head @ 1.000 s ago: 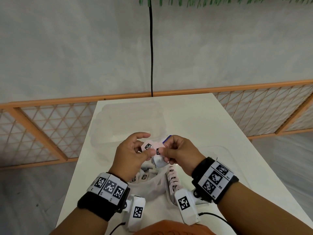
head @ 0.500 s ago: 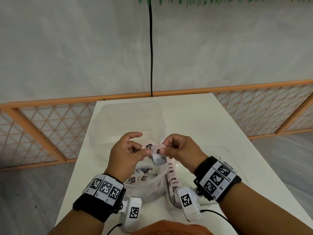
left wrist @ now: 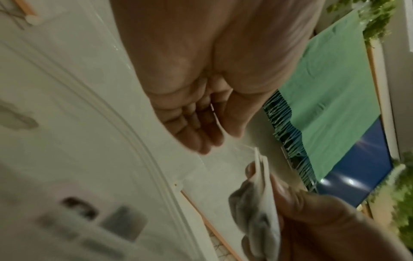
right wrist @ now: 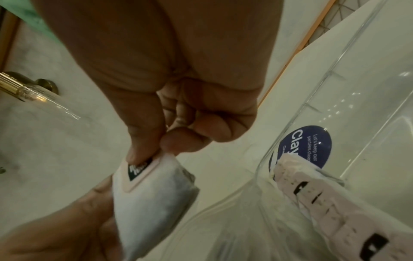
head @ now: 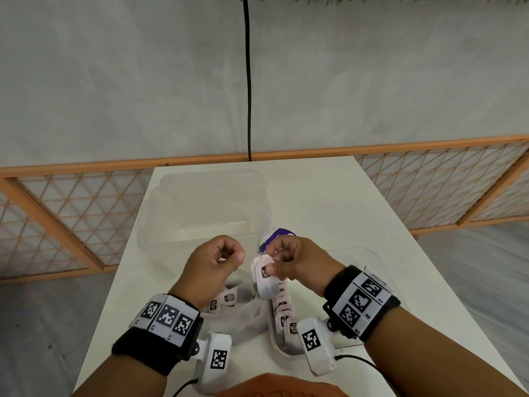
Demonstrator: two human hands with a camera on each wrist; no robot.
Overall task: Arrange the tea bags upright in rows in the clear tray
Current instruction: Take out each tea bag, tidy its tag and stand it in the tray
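One tea bag (head: 264, 279) pinched by its paper tag in the right hand (head: 289, 260), hanging in the air just above the near end of the clear tray (head: 369, 255). One row of tea bags (head: 283, 310) already standing upright along the tray's left wall; by the look of it, room for further rows to the right. More bags (head: 221, 300) waiting in a limp plastic bag (head: 246, 313) on the desk (head: 329, 196), so probably much left to do. Left hand (head: 213, 260) curled, finger and thumb together; possibly on the bag's string, cannot tell.

From the right wrist: thumb and forefinger on the tag, a blue sticker (right wrist: 305, 146) on the tray. From the left wrist: blurred curled fingers (left wrist: 196, 123), a fine thread near them. Only from the head: a bigger clear tub (head: 206, 207) further back.
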